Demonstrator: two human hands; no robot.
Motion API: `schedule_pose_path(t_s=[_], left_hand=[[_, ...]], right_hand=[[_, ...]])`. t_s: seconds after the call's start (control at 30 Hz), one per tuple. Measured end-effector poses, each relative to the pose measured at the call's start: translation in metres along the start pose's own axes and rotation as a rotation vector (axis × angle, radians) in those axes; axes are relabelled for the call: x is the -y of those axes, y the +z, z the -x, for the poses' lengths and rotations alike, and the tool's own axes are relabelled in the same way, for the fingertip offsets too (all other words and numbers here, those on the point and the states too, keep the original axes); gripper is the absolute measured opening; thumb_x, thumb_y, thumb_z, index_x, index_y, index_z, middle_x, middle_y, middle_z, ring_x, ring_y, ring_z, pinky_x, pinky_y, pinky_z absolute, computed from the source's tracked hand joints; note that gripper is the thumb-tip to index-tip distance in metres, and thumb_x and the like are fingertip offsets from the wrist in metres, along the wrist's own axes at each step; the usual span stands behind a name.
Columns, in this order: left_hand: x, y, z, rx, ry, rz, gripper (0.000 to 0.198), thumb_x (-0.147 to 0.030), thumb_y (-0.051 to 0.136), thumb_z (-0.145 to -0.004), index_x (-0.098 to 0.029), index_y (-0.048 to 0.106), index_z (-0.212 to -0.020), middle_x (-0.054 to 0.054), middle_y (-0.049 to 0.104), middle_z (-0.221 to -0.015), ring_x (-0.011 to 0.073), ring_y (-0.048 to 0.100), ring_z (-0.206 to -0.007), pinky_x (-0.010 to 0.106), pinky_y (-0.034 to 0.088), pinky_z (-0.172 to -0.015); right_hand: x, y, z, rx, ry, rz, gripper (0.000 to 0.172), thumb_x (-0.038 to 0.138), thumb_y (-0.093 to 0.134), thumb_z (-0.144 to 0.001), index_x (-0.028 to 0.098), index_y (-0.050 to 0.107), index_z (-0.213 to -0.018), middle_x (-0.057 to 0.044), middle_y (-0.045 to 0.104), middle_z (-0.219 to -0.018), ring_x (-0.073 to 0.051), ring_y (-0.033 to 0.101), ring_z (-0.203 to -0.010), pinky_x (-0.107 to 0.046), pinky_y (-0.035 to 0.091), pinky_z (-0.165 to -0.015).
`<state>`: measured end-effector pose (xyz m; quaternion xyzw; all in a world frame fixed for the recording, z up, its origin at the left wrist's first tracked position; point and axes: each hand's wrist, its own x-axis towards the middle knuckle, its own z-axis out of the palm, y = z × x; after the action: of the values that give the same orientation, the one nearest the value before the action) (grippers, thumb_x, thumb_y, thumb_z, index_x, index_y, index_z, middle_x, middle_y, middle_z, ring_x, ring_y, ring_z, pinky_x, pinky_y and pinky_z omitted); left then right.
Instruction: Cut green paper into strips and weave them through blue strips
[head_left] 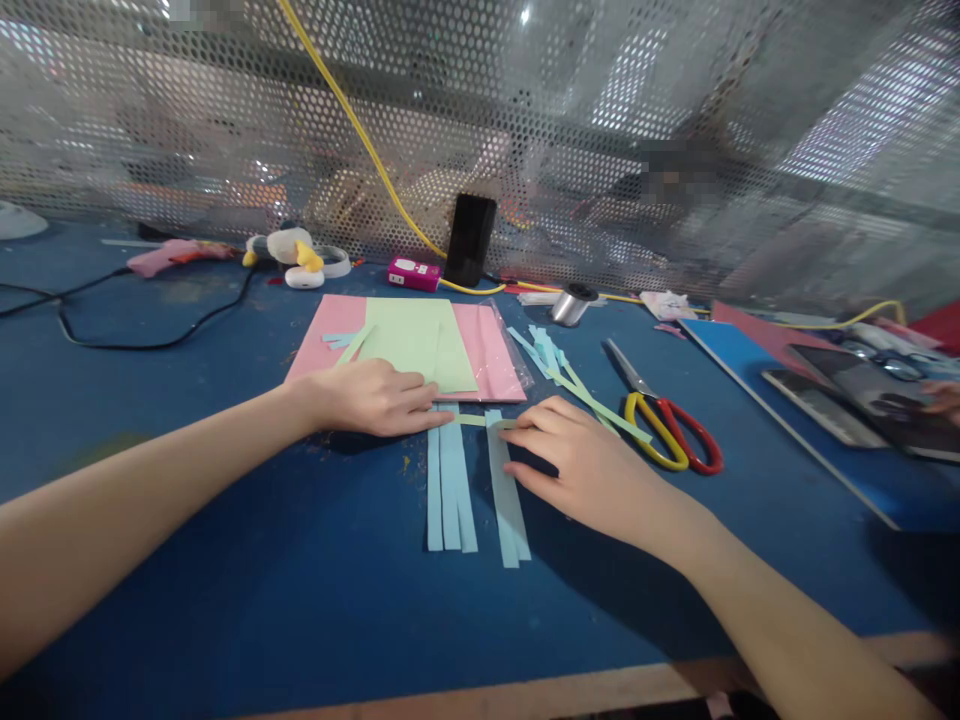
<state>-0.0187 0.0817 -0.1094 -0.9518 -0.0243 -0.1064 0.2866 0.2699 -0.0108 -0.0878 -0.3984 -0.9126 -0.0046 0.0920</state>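
Several light blue paper strips [451, 490] lie lengthwise on the blue table, their tops under the fingers of my left hand [382, 398]. To their right are more blue strips [508, 500], with the fingertips of my right hand [574, 450] at their upper end. A thin pale green strip [471, 420] runs crosswise between my two hands. My left hand presses down near the lower edge of a green sheet [420, 340], which rests on pink paper [491, 350] in a clear sleeve. The right hand's fingers are slightly spread and bent over the strip ends.
Scissors [664, 430] and loose green and blue strips [551, 350] lie to the right. Behind the paper are a black phone [470, 240], a magenta box [414, 273] and a wire spool [574, 304]. A blue board [780, 430] with phones is at far right, near another person's hand [943, 400].
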Motion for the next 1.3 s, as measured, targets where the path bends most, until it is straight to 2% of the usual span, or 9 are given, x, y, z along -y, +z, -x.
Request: schedule_pose_path(t_s=[0.2,0.27,0.37,0.43,0.6,0.83,1.03,1.2,1.3], left_hand=[[0.000,0.000,0.000,0.007,-0.030,0.067,0.038,-0.006,0.047,-0.094,-0.021,0.057,-0.127,0.009,0.070,-0.093,0.0161,0.065,-0.076,0.023,0.049,-0.051],[0.000,0.000,0.000,0.005,-0.012,0.044,0.038,-0.006,0.046,-0.094,-0.020,0.057,-0.127,0.009,0.071,-0.094,0.0165,0.066,-0.076,0.023,0.049,-0.051],[0.000,0.001,0.000,0.007,0.011,-0.003,0.036,-0.006,0.045,-0.095,-0.019,0.058,-0.126,0.010,0.071,-0.095,0.0164,0.065,-0.073,0.024,0.048,-0.049],[0.000,0.002,0.000,-0.010,0.004,-0.002,0.035,-0.007,0.047,-0.094,-0.020,0.058,-0.125,0.009,0.071,-0.093,0.0158,0.064,-0.072,0.023,0.047,-0.048],[0.001,0.003,0.000,-0.056,-0.008,0.018,0.034,-0.007,0.047,-0.094,-0.019,0.059,-0.124,0.008,0.071,-0.090,0.0152,0.063,-0.071,0.021,0.045,-0.046],[0.001,0.002,-0.001,-0.028,-0.004,0.020,0.036,-0.006,0.047,-0.093,-0.020,0.058,-0.125,0.008,0.070,-0.092,0.0150,0.063,-0.072,0.021,0.045,-0.047],[0.000,0.003,0.000,0.066,-0.022,0.033,0.040,-0.006,0.046,-0.093,-0.021,0.055,-0.129,0.009,0.070,-0.096,0.0158,0.064,-0.077,0.022,0.045,-0.048],[0.000,0.004,0.000,0.081,-0.004,0.011,0.039,-0.005,0.044,-0.095,-0.020,0.055,-0.130,0.010,0.070,-0.097,0.0169,0.064,-0.077,0.023,0.043,-0.047],[0.000,0.003,0.000,0.107,-0.008,0.009,0.039,-0.006,0.044,-0.096,-0.020,0.055,-0.130,0.010,0.070,-0.098,0.0171,0.063,-0.077,0.023,0.042,-0.047]], right_hand=[[0.001,-0.003,-0.001,0.025,0.029,0.000,0.031,0.031,0.064,-0.092,0.017,0.068,-0.120,-0.010,0.068,-0.109,-0.026,0.057,-0.109,-0.045,0.051,-0.094],[0.002,-0.007,0.001,0.049,-0.009,-0.027,0.049,0.043,0.070,-0.087,0.018,0.063,-0.128,-0.010,0.066,-0.121,-0.028,0.054,-0.118,-0.046,0.050,-0.098],[0.004,-0.011,0.007,0.096,-0.050,-0.050,0.088,0.065,0.075,-0.072,0.017,0.052,-0.142,-0.012,0.058,-0.139,-0.034,0.045,-0.133,-0.050,0.047,-0.104],[0.007,-0.011,0.010,0.126,-0.046,-0.039,0.097,0.071,0.073,-0.069,0.015,0.049,-0.145,-0.012,0.054,-0.145,-0.037,0.040,-0.138,-0.053,0.044,-0.107],[0.012,-0.006,0.008,0.275,-0.018,-0.036,0.095,0.075,0.060,-0.077,0.012,0.048,-0.147,-0.013,0.038,-0.156,-0.040,0.026,-0.146,-0.056,0.031,-0.116],[0.010,-0.007,0.011,0.383,0.002,-0.125,0.112,0.082,0.056,-0.074,0.018,0.019,-0.159,-0.008,0.016,-0.164,-0.037,0.003,-0.151,-0.053,0.016,-0.122],[0.010,-0.004,0.013,0.315,-0.038,-0.101,0.113,0.067,0.068,-0.074,0.011,0.017,-0.159,-0.015,0.020,-0.163,-0.038,0.010,-0.150,-0.050,0.020,-0.122],[0.011,-0.001,0.010,0.201,-0.165,-0.014,0.096,0.051,0.069,-0.076,0.009,0.033,-0.154,-0.020,0.037,-0.155,-0.040,0.021,-0.148,-0.057,0.015,-0.121],[0.012,-0.001,0.009,0.148,-0.201,0.013,0.085,0.044,0.065,-0.080,0.009,0.038,-0.152,-0.020,0.046,-0.149,-0.039,0.032,-0.144,-0.058,0.017,-0.119]])
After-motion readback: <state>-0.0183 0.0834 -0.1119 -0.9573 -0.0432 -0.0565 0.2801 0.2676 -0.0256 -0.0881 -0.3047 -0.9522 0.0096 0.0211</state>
